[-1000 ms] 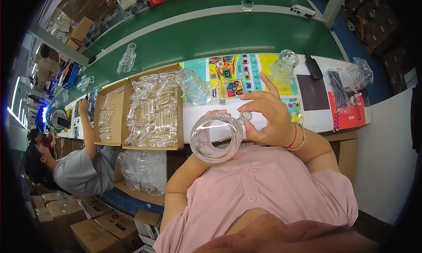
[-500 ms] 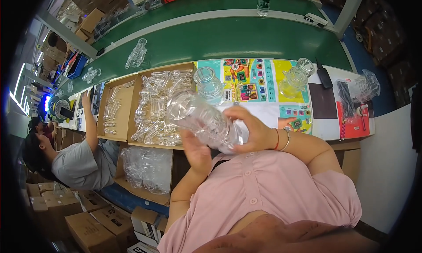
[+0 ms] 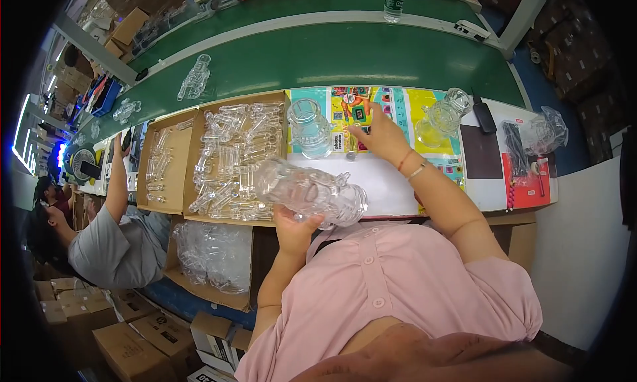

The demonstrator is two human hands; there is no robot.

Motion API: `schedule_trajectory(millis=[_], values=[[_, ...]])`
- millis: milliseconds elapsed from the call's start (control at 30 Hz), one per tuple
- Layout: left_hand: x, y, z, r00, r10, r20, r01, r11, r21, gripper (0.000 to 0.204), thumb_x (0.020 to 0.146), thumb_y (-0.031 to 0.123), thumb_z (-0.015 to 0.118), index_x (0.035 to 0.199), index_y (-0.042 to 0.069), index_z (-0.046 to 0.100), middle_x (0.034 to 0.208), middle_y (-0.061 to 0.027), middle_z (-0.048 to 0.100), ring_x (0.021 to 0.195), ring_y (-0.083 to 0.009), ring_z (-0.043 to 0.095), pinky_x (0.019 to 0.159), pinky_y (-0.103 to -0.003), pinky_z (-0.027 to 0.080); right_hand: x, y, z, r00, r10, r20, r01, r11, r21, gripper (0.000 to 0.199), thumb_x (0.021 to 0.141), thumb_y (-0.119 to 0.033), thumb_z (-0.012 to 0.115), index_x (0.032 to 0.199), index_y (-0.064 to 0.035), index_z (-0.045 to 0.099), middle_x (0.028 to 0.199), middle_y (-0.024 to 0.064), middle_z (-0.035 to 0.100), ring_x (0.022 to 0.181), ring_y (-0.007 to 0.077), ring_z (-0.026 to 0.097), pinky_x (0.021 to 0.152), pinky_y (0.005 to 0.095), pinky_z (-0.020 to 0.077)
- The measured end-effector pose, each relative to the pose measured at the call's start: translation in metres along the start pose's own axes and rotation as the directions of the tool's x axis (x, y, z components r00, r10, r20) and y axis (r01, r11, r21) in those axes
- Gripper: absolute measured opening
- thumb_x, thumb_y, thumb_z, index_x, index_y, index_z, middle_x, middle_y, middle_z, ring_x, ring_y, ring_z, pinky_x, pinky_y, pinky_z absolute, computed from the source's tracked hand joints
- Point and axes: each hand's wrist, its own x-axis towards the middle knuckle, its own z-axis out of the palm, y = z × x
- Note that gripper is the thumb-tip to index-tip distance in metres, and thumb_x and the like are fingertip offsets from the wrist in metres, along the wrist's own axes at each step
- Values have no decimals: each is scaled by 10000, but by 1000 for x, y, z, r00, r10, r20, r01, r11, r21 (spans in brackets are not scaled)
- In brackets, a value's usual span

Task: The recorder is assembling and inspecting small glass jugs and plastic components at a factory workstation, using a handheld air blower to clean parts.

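Observation:
My left hand (image 3: 296,229) grips a clear glass vessel (image 3: 315,191) from below. The vessel lies tilted on its side above the table's front edge, with a wide round base toward the right and a short side stub. My right hand (image 3: 381,136) is off it, over a colourful printed sheet (image 3: 398,110), fingers apart and nothing seen in them. Just left of those fingers a similar glass vessel (image 3: 310,133) stands upright. A small roundish piece (image 3: 351,155) lies below the fingers, too small to make out.
Left of me, a cardboard tray (image 3: 287,110) holds several small glass tubes (image 3: 232,156); another tray (image 3: 182,196) adjoins it. Rightward are a third glass vessel (image 3: 441,120), a black handheld device (image 3: 484,117) and a bagged piece (image 3: 544,131). A co-worker (image 3: 119,243) sits at left.
My right hand has let go of the glass vessel and moved up and away over the printed sheet. My left hand keeps holding the vessel. The view has shifted slightly.

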Motion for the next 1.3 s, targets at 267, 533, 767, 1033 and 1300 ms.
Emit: schedule_trajectory(millis=[267, 533, 767, 1033, 1300], values=[[4, 10, 13, 999, 37, 36, -43, 984, 172, 679, 640, 74, 752, 1207, -11, 389, 1139, -109, 513, 1021, -205, 529, 888, -336, 425, -2, 17, 30, 990, -85, 112, 86, 996, -4, 602, 739, -216, 624, 1221, 17, 349, 957, 173, 548, 771, 263, 566, 682, 332, 463], [13, 14, 22, 991, -105, 88, 103, 994, 30, 759, 637, 159, 777, 1244, -20, 357, 1170, -123, 492, 1063, -217, 507, 916, -346, 404, -64, -32, -61, 927, -73, 368, -313, 389, 866, 369, 852, -131, 526, 1188, -43, 402, 819, -10, 459, 668, 31, 412, 583, 157, 353], [11, 26, 54, 956, -214, 201, 234, 969, -81, 812, 643, 214, 785, 1269, -28, 326, 1191, -137, 479, 1079, -228, 500, 925, -354, 404, -91, -42, -91, 929, -294, 225, -13, 582, 813, 465, 938, -336, 355, 1232, 25, 365, 765, -7, 428, 649, 44, 367, 585, 168, 312], [7, 29, 63, 947, -220, 236, 227, 974, -5, 800, 663, 213, 769, 1277, -28, 317, 1185, -132, 484, 1083, -222, 499, 924, -338, 402, -101, -51, -100, 962, -268, 44, 161, 694, 701, 547, 947, -388, 234, 1237, 49, 391, 1001, 103, 552, 829, 149, 520, 777, 256, 392], [5, 36, 63, 930, -233, 283, 212, 972, 105, 760, 662, 209, 766, 1260, -4, 349, 1179, -121, 489, 1085, -205, 495, 918, -329, 400, -108, -54, -115, 934, -344, 99, 264, 849, 458, 479, 952, -315, 269, 1223, 48, 421, 894, 161, 564, 771, 232, 547, 701, 306, 419]])
